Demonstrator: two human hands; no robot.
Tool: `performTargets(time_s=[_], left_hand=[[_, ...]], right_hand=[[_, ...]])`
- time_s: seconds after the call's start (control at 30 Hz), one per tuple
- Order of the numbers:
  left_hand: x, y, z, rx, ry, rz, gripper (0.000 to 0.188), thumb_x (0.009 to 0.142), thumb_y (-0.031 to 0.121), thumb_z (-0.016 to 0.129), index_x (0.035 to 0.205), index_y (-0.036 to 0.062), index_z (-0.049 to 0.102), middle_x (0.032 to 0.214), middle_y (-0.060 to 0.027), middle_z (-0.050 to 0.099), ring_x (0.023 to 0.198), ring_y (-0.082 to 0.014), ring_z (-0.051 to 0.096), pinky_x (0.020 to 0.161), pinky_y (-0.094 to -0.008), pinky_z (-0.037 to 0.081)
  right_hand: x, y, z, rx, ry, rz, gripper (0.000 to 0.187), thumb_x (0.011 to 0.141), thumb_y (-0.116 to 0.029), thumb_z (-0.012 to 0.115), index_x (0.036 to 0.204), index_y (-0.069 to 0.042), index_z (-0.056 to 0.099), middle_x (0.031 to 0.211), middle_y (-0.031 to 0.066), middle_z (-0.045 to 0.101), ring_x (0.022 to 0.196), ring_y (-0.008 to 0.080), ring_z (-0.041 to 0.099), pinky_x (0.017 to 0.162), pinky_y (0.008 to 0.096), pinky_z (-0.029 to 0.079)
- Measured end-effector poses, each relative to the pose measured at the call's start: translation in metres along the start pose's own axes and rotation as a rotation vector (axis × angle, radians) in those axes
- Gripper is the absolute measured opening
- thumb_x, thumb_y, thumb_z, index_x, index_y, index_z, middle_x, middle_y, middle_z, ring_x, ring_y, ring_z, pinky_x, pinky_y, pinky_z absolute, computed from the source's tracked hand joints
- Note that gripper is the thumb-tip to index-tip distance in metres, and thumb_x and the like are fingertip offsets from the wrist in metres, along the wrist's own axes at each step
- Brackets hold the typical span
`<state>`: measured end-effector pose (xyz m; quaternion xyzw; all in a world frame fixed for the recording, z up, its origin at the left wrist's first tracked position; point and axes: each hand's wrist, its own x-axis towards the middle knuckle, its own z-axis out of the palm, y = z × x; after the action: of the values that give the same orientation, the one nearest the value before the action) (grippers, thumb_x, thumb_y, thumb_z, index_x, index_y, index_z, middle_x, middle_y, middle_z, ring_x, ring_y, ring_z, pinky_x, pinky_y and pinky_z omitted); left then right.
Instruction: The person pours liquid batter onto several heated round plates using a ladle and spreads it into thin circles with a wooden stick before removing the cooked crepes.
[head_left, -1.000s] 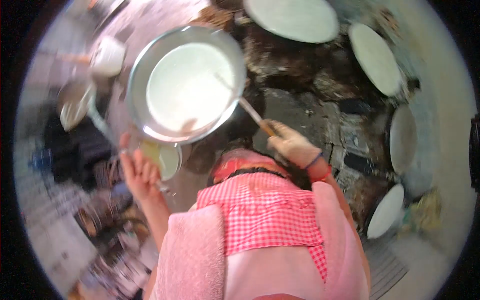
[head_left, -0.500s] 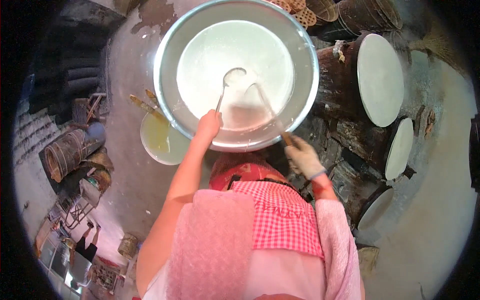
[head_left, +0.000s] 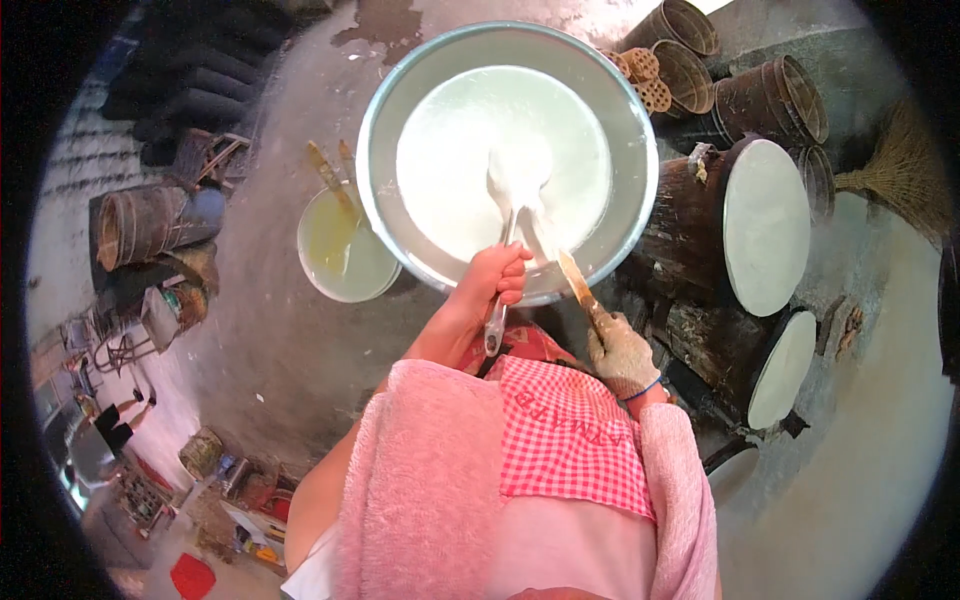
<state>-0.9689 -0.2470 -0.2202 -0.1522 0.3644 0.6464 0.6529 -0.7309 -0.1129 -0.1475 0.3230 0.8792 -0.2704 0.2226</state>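
In front of me stands a wide metal basin (head_left: 637, 190) with white liquid (head_left: 440, 140) in it. My left hand (head_left: 497, 275) is bare and closed round the metal handle of a ladle (head_left: 497, 333), whose head lies over the liquid. My right hand (head_left: 622, 355), in a pale work glove, grips the wooden handle of a white-coated tool (head_left: 578, 282). Both tool heads meet near the middle of the basin, and glare and white coating blur their shapes. Whether they touch, I cannot tell.
A pale bucket (head_left: 375, 285) of yellowish liquid, with wooden-handled tools in it, is left of the basin. On the right are dark barrels with pale round tops (head_left: 765, 228), wooden buckets (head_left: 790, 100) and a straw broom (head_left: 900, 165). A person (head_left: 110, 430) appears far left.
The ladle and the wooden-handled tool have come together near the basin's middle. My left hand is now closer to my body, with its handle upright in the picture. The view has shifted slightly.
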Motion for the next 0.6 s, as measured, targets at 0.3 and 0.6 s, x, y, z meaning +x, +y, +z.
performTargets(time_s=[0.3, 0.6], left_hand=[[-0.165, -0.025, 0.173, 0.046, -0.186, 0.51, 0.025, 0.109, 0.024, 0.052, 0.109, -0.0014, 0.055, 0.064, 0.0059, 0.036, 0.045, -0.0034, 0.033, 0.036, -0.0209, 0.028], [-0.267, 0.009, 0.231, 0.054, -0.728, 0.571, 0.038, 0.113, 0.022, 0.041, 0.132, -0.0088, 0.053, 0.072, 0.0036, 0.038, 0.048, -0.0027, 0.032, 0.036, -0.0193, 0.033]], right_hand=[[-0.109, 0.014, -0.071, 0.292, 0.468, -0.438, 0.047, 0.096, -0.008, 0.061, 0.143, -0.005, 0.055, 0.114, 0.0225, 0.065, 0.102, 0.0366, 0.068, 0.087, 0.0401, 0.055], [-0.142, 0.019, -0.144, 1.601, -0.098, -0.729, 0.06, 0.096, -0.007, 0.059, 0.153, -0.002, 0.043, 0.1, 0.0145, 0.068, 0.056, 0.0134, 0.056, 0.047, 0.026, 0.046]])
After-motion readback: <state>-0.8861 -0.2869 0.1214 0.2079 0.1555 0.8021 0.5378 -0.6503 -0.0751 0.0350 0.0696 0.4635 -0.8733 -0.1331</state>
